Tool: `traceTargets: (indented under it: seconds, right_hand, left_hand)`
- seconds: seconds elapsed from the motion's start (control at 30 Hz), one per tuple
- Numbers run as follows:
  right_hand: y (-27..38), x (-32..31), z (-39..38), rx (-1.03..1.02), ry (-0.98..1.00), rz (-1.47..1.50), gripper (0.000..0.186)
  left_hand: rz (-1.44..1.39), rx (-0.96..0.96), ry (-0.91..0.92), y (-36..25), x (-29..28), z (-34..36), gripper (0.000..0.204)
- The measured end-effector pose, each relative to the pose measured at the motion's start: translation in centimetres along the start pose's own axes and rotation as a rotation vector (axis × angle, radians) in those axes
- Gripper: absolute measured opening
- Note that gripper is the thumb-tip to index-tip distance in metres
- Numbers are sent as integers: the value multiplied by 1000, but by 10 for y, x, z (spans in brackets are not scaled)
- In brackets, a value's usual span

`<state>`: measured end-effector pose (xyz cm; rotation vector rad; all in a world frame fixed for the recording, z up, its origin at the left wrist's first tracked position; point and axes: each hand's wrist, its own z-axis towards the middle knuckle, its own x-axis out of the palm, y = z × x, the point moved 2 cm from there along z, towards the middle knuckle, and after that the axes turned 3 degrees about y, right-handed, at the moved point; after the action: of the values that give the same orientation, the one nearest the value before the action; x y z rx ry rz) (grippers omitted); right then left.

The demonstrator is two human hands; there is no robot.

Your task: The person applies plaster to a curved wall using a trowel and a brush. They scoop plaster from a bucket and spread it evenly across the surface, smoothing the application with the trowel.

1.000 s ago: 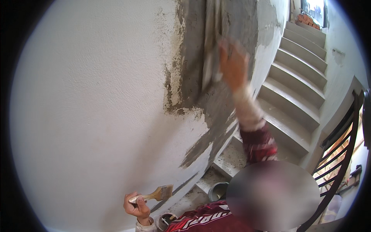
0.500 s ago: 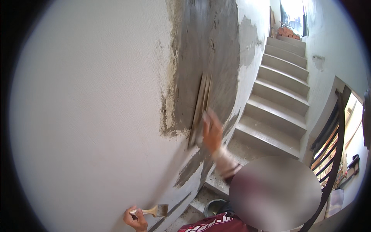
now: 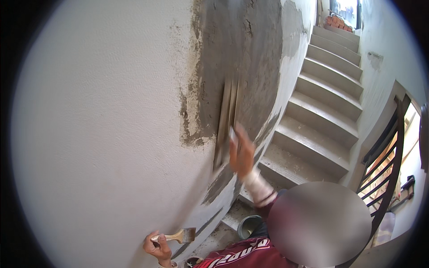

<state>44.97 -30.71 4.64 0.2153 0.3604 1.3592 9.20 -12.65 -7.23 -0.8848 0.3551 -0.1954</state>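
Note:
My right hand (image 3: 241,154), in an orange glove, presses a long flat plastering float (image 3: 225,125) upright against a wet grey plaster patch (image 3: 243,58) on the white wall (image 3: 98,134). The float lies along the patch's lower left part. My left hand (image 3: 156,248) is low by the wall and grips a small wooden-handled paintbrush (image 3: 181,235), bristles pointing right, close to the wall surface. My red sleeve and shirt show at the bottom edge.
Concrete stairs (image 3: 321,111) climb to the right of the wall. A dark metal railing (image 3: 384,161) runs on the far right. A small grey bucket (image 3: 249,225) stands on a lower step. Red bricks (image 3: 337,21) lie at the stair top.
My right hand has drawn the float down the grey patch from high on the wall to its lower part. The left hand with the brush has stayed low.

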Motion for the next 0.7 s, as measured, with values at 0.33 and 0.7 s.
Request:
traceTargets:
  seconds: [0.33,0.7]
  right_hand:
    - [-134,-31,163,-313,23,-1071,25]
    - [-69,15,-185,747,62,74,42]
  left_hand:
    - [44,55,32,5,3,-2,36]
    - [21,-32,101,-13,9,3,37]
